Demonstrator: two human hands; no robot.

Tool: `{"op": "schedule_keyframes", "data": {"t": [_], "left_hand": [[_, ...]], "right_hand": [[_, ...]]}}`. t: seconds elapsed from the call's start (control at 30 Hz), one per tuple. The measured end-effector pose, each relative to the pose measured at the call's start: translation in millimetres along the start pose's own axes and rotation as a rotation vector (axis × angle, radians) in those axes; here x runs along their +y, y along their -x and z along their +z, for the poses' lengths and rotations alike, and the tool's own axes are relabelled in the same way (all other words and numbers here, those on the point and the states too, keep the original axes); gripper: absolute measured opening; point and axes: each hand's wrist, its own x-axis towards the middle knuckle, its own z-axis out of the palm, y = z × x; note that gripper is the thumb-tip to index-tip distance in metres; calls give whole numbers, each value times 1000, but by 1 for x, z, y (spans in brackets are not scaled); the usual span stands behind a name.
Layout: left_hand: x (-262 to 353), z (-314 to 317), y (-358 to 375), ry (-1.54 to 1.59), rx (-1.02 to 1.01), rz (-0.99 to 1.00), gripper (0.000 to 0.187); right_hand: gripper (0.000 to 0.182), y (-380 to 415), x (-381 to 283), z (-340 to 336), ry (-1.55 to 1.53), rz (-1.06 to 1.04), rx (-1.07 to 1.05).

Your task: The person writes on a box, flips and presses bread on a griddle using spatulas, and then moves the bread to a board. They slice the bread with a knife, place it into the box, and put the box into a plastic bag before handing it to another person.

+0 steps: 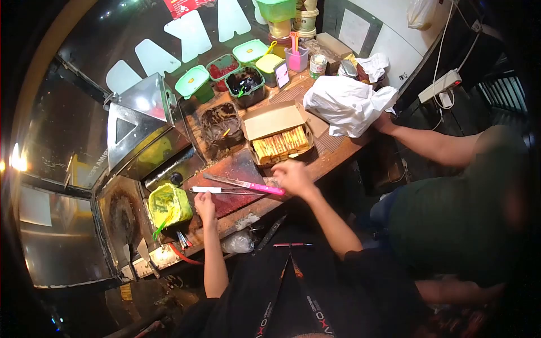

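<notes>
A white-handled tool with a thin metal blade (212, 190) lies over the dark red cutting board (228, 206). My left hand (205, 207) is closed at its handle, with the fingertips pinching it. Just behind it on the board is a long knife with a pink handle (267, 188). My right hand (294, 177) hovers by the end of that pink handle, fingers bent but apart, and nothing shows in them. Beyond it stands an open cardboard box (274, 121) packed with sliced filled bread (282, 145).
A yellow-green tub of spread (170, 204) sits left of the board. Behind are a brown-smeared tub (221, 124), a dark-filled tub (245, 85) and a phone (281, 74). At right, another person's arm (431, 143) reaches toward a white plastic bag (346, 104).
</notes>
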Motion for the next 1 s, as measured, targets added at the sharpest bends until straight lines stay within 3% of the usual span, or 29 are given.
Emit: {"op": "schedule_keyframes", "data": {"t": [0.03, 0.1, 0.13, 0.17, 0.23, 0.3, 0.33, 0.43, 0.47, 0.57, 0.6, 0.7, 0.83, 0.97, 1.0], "left_hand": [[10, 15, 15, 5, 39, 100, 38], [55, 44, 37, -63, -123, 134, 39], [50, 62, 25, -134, -186, 234, 41], [46, 82, 12, -204, -246, 334, 43], [73, 122, 2, 34, -532, -35, 47], [91, 161, 0, 21, -531, -46, 51], [86, 169, -12, 61, -610, -86, 50], [69, 184, -35, 209, -783, -189, 47], [66, 182, -36, 278, -793, -207, 46], [83, 169, -14, 296, -909, -214, 37], [82, 168, -11, 336, -888, -268, 37], [95, 164, 0, 326, -860, -405, 45], [103, 156, 16, 320, -906, -390, 47], [127, 140, 35, 283, -993, -325, 62], [130, 143, 42, 192, -875, -393, 68]], "right_hand": [[16, -13, 12, -11, -6, -18, 212], [12, -48, 52, -28, 88, 42, 516], [23, -66, 68, -41, 88, 111, 469], [38, -84, 91, -42, 192, 37, 567], [55, -125, 125, -43, 116, 305, 433], [52, -154, 151, -48, -445, 354, 142], [41, -161, 158, -47, -610, 276, 83], [35, -146, 140, -70, -443, 122, 35], [42, -139, 139, -76, -207, 108, 62], [41, -97, 116, -94, 0, -189, 132], [56, -83, 102, -100, -41, -178, 121], [56, -51, 95, -107, 81, -216, 23], [59, -23, 100, -103, 221, -405, 157], [55, -6, 96, -107, 219, -344, 165], [55, -6, 94, -108, 222, -330, 161]]}}
